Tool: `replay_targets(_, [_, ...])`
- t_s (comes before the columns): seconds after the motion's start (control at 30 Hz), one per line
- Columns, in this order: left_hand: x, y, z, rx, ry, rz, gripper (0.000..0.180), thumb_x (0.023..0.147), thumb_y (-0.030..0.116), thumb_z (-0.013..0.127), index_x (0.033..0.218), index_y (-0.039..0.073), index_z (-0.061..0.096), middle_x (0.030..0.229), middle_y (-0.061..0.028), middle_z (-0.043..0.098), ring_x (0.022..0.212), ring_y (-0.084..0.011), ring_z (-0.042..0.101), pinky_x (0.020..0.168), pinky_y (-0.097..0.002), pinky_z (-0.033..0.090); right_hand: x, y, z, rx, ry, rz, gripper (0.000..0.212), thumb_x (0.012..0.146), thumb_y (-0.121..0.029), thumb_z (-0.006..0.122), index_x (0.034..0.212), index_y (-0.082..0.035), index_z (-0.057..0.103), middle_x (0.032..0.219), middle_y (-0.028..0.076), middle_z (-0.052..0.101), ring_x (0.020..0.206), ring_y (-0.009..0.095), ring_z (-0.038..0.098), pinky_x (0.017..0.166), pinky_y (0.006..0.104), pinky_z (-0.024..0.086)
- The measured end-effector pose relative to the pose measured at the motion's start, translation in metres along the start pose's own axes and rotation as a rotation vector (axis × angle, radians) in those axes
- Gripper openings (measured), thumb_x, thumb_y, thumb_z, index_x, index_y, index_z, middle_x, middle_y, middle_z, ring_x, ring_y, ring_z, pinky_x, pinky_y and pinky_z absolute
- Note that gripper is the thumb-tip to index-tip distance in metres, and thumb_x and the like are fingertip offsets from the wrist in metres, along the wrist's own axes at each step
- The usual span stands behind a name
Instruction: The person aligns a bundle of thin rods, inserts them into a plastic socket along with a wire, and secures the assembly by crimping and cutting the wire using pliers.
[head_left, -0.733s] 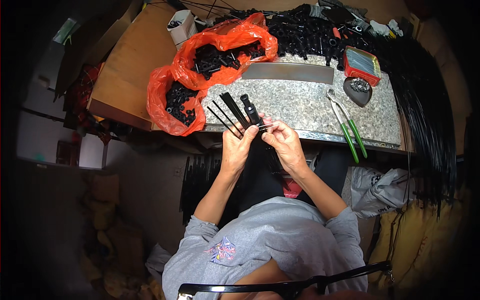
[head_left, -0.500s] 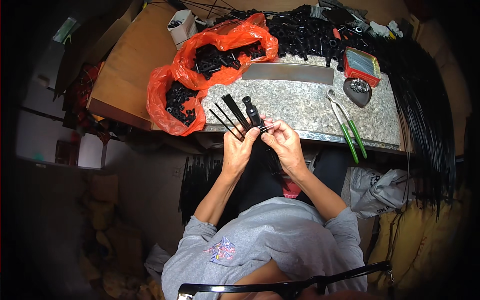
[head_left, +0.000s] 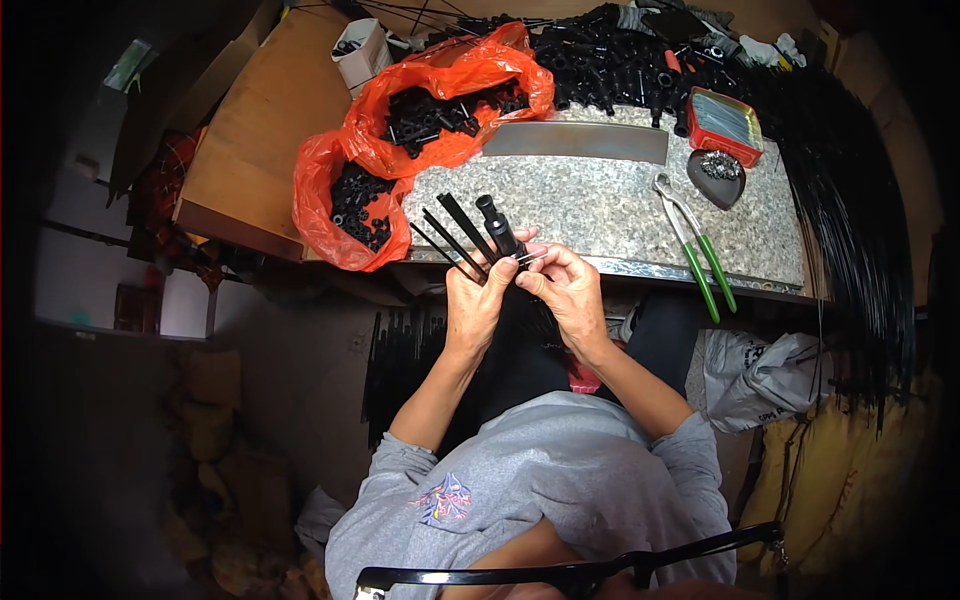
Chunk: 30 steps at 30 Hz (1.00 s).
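My left hand (head_left: 473, 308) is closed round a black tubular fitting (head_left: 497, 226), which stands tilted with its narrow end away from me. Several thin black rods (head_left: 464, 226) fan out beside it between the fingers of the same hand. My right hand (head_left: 572, 300) meets the left at the fitting's lower end. Its thumb and forefinger pinch a thin, shiny wire-like piece (head_left: 533, 256) against that end. The fingers cover the joint, so whether the wire passes through the fitting cannot be seen. More dark strands hang below my hands.
On the speckled stone worktop (head_left: 580, 205) lie green-handled pliers (head_left: 697, 250), a metal strip (head_left: 575, 143), a red box of thin pins (head_left: 724, 130) and a dark dish (head_left: 717, 180). Orange bags (head_left: 440, 152) of black parts stand left; long black rods (head_left: 850, 220) overhang the right edge.
The fitting and the rods have tipped slightly left in my left hand. My right fingers have shifted a little at the fitting's lower end, and the wire-like piece shows more plainly.
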<state>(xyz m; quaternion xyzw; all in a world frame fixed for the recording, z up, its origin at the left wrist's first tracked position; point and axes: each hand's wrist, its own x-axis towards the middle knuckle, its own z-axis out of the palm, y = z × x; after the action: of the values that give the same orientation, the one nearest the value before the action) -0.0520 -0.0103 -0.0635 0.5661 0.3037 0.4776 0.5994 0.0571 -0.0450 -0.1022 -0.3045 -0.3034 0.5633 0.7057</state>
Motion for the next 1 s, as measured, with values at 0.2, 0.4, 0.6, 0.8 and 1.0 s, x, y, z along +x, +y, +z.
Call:
replay_targets(0.2, [0.005, 0.001, -0.007, 0.038, -0.148, 0.067, 0.037, 0.084, 0.029, 0.059, 0.1, -0.005, 0.058, 0.096, -0.0161, 0.061, 0.108, -0.0303, 0.053, 0.092, -0.0426, 0.041, 0.006, -0.013, -0.007, 0.079, -0.077, 0.156, 0.024, 0.073, 0.0, 0.07, 0.091, -0.001, 0.054, 0.099, 0.006, 0.058, 0.088, 0.008, 0.054, 0.082, 0.0233, 0.045])
replay_targets(0.4, [0.01, 0.009, -0.011, 0.014, -0.256, -0.022, 0.043, 0.082, 0.035, 0.061, 0.1, -0.005, 0.057, 0.098, -0.0154, 0.06, 0.107, -0.0283, 0.053, 0.093, -0.0392, 0.039, 0.015, -0.017, -0.019, 0.014, -0.165, 0.299, 0.029, 0.072, -0.003, 0.071, 0.095, -0.003, 0.054, 0.119, 0.009, 0.053, 0.092, 0.006, 0.051, 0.082, 0.0219, 0.044])
replay_targets(0.6, [0.009, 0.008, -0.01, -0.005, -0.254, -0.009, 0.039, 0.086, 0.031, 0.055, 0.104, -0.004, 0.057, 0.11, -0.0181, 0.058, 0.11, -0.0265, 0.05, 0.097, -0.0395, 0.034, 0.011, -0.018, -0.012, -0.023, -0.131, 0.269, 0.028, 0.073, -0.004, 0.071, 0.095, -0.003, 0.054, 0.12, 0.009, 0.052, 0.095, 0.007, 0.05, 0.084, 0.0223, 0.043])
replay_targets(0.8, [0.01, 0.003, -0.012, 0.004, -0.208, -0.008, 0.043, 0.083, 0.034, 0.059, 0.102, -0.005, 0.055, 0.102, -0.0165, 0.059, 0.103, -0.0265, 0.054, 0.092, -0.038, 0.04, 0.013, -0.015, -0.007, -0.044, -0.118, 0.205, 0.028, 0.074, -0.008, 0.071, 0.096, -0.003, 0.054, 0.116, 0.006, 0.053, 0.097, 0.009, 0.05, 0.087, 0.0245, 0.041])
replay_targets(1.0, [0.012, -0.003, -0.01, -0.051, -0.114, 0.007, 0.033, 0.086, 0.024, 0.057, 0.103, -0.004, 0.058, 0.103, -0.0158, 0.061, 0.097, -0.0216, 0.057, 0.089, -0.0342, 0.042, 0.013, 0.003, -0.007, 0.07, -0.04, 0.07, 0.029, 0.073, -0.003, 0.07, 0.098, -0.001, 0.054, 0.094, 0.0, 0.055, 0.088, 0.007, 0.052, 0.081, 0.0219, 0.043])
